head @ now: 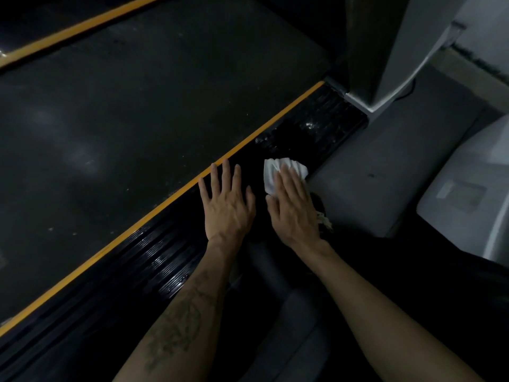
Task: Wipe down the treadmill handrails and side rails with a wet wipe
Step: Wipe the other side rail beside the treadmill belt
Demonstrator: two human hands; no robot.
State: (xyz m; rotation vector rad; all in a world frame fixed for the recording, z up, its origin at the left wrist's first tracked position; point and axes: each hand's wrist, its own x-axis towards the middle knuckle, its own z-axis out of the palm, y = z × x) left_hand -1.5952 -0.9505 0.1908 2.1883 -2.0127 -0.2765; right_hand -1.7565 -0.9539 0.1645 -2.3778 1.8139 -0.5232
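The black ribbed side rail point(165, 260) of the treadmill runs diagonally from lower left to upper right, edged by a yellow stripe point(115, 241). A crumpled white wet wipe point(271, 172) lies on the rail. My right hand point(292, 208) presses flat on the wipe with straight fingers. Just left of it, my left hand point(227, 205) rests flat on the rail with its fingers spread, fingertips near the yellow stripe. The rail beyond the wipe glistens point(311, 125).
The dark treadmill belt point(137, 106) fills the upper left, with a second yellow stripe point(74, 30) on its far side. A grey upright post point(385, 51) stands at the rail's far end. Grey floor point(371, 166) and a pale machine base point(468, 194) lie to the right.
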